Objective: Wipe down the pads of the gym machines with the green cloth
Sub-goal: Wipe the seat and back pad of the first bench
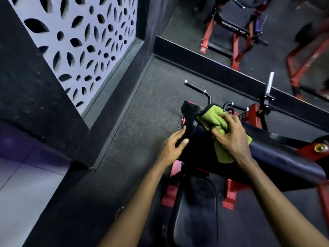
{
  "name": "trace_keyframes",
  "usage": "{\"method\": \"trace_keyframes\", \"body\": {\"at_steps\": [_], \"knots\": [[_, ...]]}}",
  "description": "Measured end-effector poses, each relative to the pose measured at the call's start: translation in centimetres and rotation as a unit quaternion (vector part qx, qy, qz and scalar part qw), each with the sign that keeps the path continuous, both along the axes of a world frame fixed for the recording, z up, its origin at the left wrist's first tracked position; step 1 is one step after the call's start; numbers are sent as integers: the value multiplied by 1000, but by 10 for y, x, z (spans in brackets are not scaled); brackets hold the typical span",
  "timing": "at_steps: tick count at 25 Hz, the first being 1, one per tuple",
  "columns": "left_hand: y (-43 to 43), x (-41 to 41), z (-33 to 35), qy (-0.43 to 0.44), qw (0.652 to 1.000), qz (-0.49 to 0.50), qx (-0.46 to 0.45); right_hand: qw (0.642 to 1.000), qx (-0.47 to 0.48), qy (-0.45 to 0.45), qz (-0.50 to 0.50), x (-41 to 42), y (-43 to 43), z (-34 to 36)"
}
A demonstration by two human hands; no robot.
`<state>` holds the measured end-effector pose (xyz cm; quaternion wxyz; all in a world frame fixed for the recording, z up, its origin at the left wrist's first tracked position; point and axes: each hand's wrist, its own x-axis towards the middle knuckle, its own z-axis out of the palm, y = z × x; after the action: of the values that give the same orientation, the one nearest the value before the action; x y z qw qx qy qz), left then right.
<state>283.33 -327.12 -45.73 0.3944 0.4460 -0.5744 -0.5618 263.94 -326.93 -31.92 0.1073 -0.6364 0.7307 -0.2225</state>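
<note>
Down low, the black seat (194, 229) sits between both forearms. Up to the hands: the left hand (175, 143) lies against the left end of the long dark pad (277, 157), grip apart, fingers loose and touching it. The right hand (229, 132) is on top, grip clamped on the bunched green cloth (211, 116), pressing it onto the pad. Just past them a black handle (195, 86) sticks up. Farther off stand red machine frames (206, 36).

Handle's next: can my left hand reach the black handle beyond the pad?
Probably yes: the left hand touches the end of the pad, holds nothing, and nothing blocks the way to the handle.
</note>
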Motion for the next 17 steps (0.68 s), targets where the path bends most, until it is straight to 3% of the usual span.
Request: {"method": "trace_keyframes", "body": {"at_steps": [4,8,14,17], "knots": [[6,-8,-1,-8,996,64,-53,994,98,39,-35,6,-45,19],[0,-3,11,2,986,64,-151,985,165,53,20,31,-92,29],[-14,0,9,39,986,77,-140,951,277,105,90,47,-125,48],[-15,-1,2,50,988,84,-121,925,292,182,162,60,-140,46]]}}
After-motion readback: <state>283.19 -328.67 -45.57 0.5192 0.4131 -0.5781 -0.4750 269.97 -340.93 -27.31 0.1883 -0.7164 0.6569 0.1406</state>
